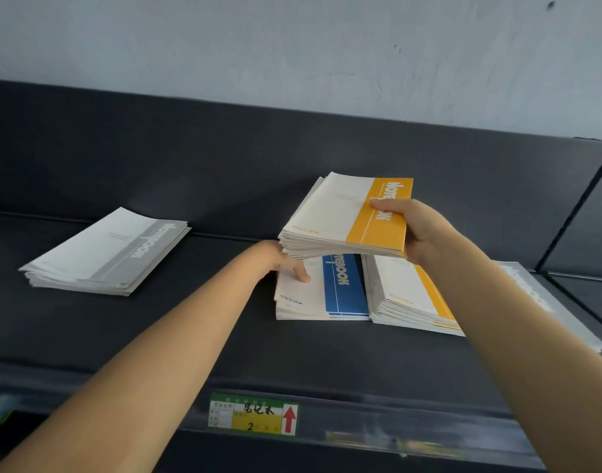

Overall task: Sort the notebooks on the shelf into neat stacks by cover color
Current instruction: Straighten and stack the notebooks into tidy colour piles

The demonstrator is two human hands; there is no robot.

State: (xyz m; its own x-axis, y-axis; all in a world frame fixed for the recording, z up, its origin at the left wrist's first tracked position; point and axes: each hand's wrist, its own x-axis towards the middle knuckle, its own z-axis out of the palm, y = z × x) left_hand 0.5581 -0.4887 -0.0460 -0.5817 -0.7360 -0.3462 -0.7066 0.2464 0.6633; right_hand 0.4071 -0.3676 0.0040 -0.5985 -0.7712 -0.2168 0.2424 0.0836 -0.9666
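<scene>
My right hand grips a bundle of yellow-banded notebooks by its right edge and holds it tilted above the shelf. Beneath it lies a stack of blue-banded notebooks. My left hand reaches under the lifted bundle, its fingers resting on the blue stack's white cover; most of this hand is hidden. A second yellow-banded stack sits right of the blue one, partly behind my right forearm. A grey-banded stack lies at the left. Another grey-banded stack shows at the far right.
The dark shelf has a raised back panel and a pale wall above. A price label with a red arrow is fixed on the shelf's front rail. A divider edge bounds the shelf on the right.
</scene>
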